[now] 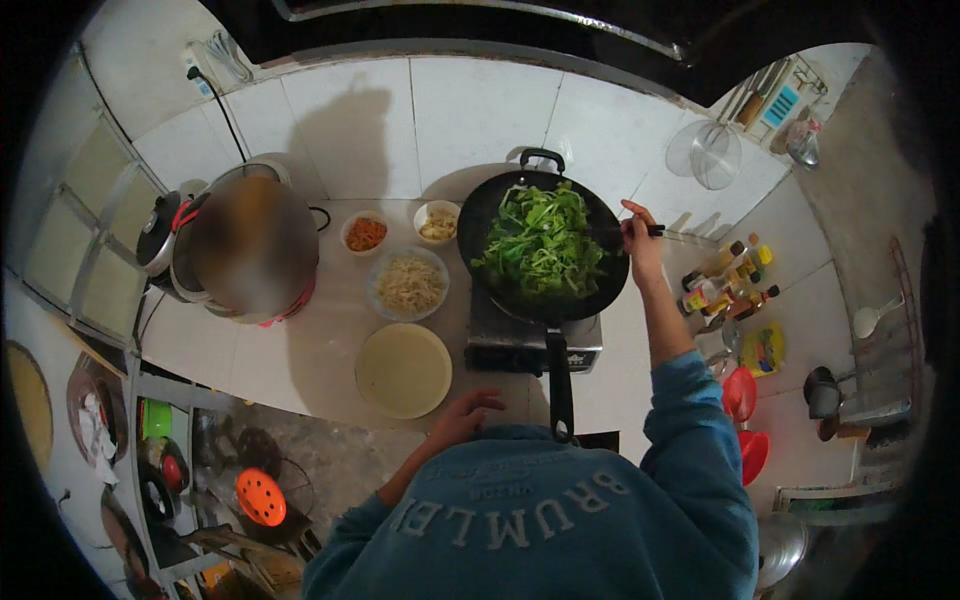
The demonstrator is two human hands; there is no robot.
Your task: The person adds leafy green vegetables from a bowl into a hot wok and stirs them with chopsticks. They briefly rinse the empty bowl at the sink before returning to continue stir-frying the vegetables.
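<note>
Leafy greens (544,240) are heaped in a black wok (487,296), which sits on a portable stove (491,349). Its long black handle (559,382) points towards me. At the wok's right rim, my right hand (639,241) grips dark chopsticks (657,230); their tips are hard to make out near the greens. My left hand (466,414) is empty at the counter's front edge, fingers slightly apart. It is nearest to an empty cream plate (403,371). Beyond that plate are bean sprouts in a clear bowl (373,296), carrot shreds (366,233) in a small bowl and pale pieces (439,224) in another.
A large pot or cooker (289,300), partly blurred, occupies the counter's left. Several seasoning bottles (724,277) and red bowls (741,394) are at the right. Wire strainers (716,154) hang on the wall. A range hood (525,34) overhangs the back. An orange stool (261,496) stands below left.
</note>
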